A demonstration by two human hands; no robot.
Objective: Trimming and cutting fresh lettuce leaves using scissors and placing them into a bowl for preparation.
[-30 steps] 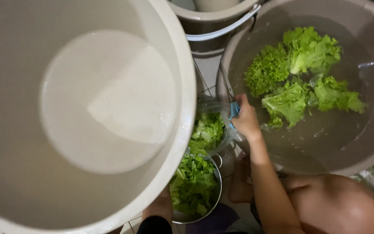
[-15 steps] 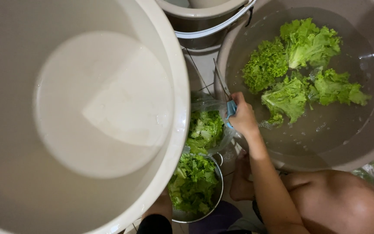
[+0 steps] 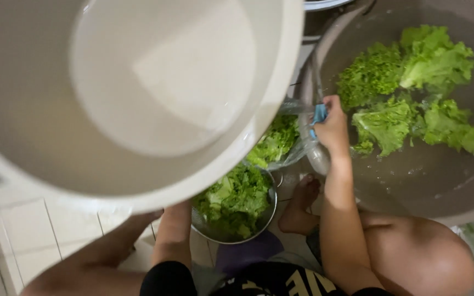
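While right hand point(image 3: 333, 129) fingers grip grey tub point(image 3: 412, 186) rim, white basin point(image 3: 138, 98) crowding left, left hand hidden.

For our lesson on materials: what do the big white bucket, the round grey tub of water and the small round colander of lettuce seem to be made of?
The big white bucket looks like plastic: smooth, opaque, with a soft sheen. The round grey tub is probably plastic too, matte with a thick rounded rim. The small round colander seems to be metal: its thin rim gleams silvery and its wall looks like fine mesh.

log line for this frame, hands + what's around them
right hand: grips blue-handled tool at grey basin rim | left hand: hidden | basin: lettuce in water | metal colander: lettuce | white tub: foreground
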